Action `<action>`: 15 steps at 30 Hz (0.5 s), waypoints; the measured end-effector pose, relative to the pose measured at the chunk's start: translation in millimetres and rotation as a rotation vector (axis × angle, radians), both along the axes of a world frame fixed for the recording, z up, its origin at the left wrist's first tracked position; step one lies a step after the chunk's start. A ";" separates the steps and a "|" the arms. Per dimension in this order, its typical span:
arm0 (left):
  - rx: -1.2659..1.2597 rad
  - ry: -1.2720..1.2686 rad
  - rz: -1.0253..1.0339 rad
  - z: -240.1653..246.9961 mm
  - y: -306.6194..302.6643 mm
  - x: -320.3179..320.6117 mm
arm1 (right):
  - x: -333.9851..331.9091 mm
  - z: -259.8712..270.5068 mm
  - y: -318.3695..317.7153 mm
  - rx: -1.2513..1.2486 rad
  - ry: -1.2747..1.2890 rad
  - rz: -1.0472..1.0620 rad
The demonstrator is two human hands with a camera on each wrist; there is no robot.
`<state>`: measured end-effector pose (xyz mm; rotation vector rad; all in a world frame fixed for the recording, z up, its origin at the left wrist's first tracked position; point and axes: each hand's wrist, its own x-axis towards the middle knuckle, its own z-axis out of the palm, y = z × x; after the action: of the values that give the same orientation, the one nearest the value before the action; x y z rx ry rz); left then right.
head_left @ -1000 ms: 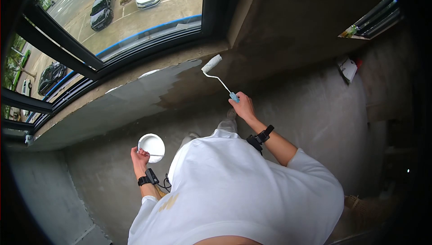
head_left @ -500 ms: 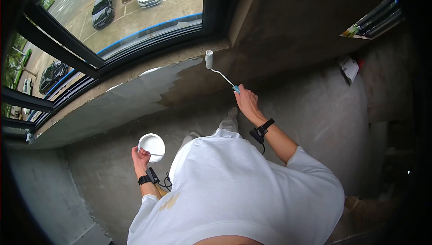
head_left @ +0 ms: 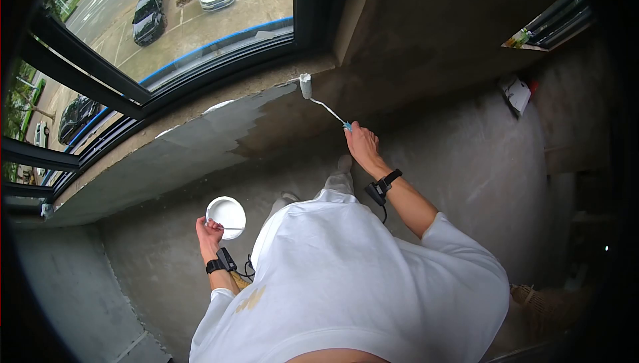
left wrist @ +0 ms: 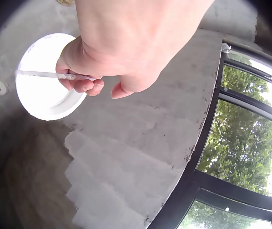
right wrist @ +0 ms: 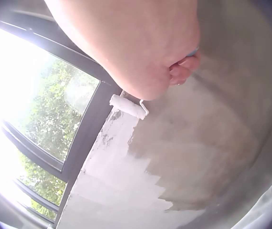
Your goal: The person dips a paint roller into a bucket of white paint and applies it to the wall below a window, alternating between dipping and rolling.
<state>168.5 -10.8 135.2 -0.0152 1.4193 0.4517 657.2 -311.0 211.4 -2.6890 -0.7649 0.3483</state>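
In my right hand (head_left: 363,146) I grip the blue handle of a paint roller (head_left: 305,86). Its white sleeve overlaps the wall under the window sill, at the edge of the pale painted patch (head_left: 190,150). Beside that patch the bare wall (right wrist: 198,138) is brown-grey, with a jagged border between the two. My left hand (head_left: 209,232) holds a white bucket (left wrist: 50,107) by its thin handle (left wrist: 40,74), fingers curled under it. White paint shows inside the bucket, low by my left side.
A dark-framed window (head_left: 143,100) runs along the wall above the sill (head_left: 316,68), with parked cars outside. Grey concrete floor (head_left: 166,230) lies around my feet. A white and red object (head_left: 515,96) is at the far right, and a woven straw-like thing (head_left: 526,296) sits behind on the right.
The roller sleeve has swung from slanted to nearly upright and shifted slightly left to the painted edge. My right hand has risen a little. The bucket has hardly moved.
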 end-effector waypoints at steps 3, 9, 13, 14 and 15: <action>-0.002 -0.007 -0.005 -0.8 0.2 2.0 | 11.8 -3.4 -17.7 -0.034 -0.022 -0.057; -0.015 0.004 -0.013 -3.9 3.4 9.9 | 22.3 -1.8 -34.7 -0.043 -0.050 -0.130; -0.021 -0.003 -0.018 -2.6 4.9 13.7 | 19.9 7.4 -33.0 -0.034 -0.050 -0.101; -0.022 -0.003 -0.020 -2.3 5.1 14.1 | 18.0 8.4 -31.2 -0.027 -0.039 -0.074; -0.018 -0.002 -0.030 -1.1 5.2 14.9 | 15.8 8.3 -28.1 -0.028 -0.040 -0.076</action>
<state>183.4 -5.6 134.2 -0.0088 1.4197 0.4145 673.0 -339.1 219.8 -2.7500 -0.6714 0.2901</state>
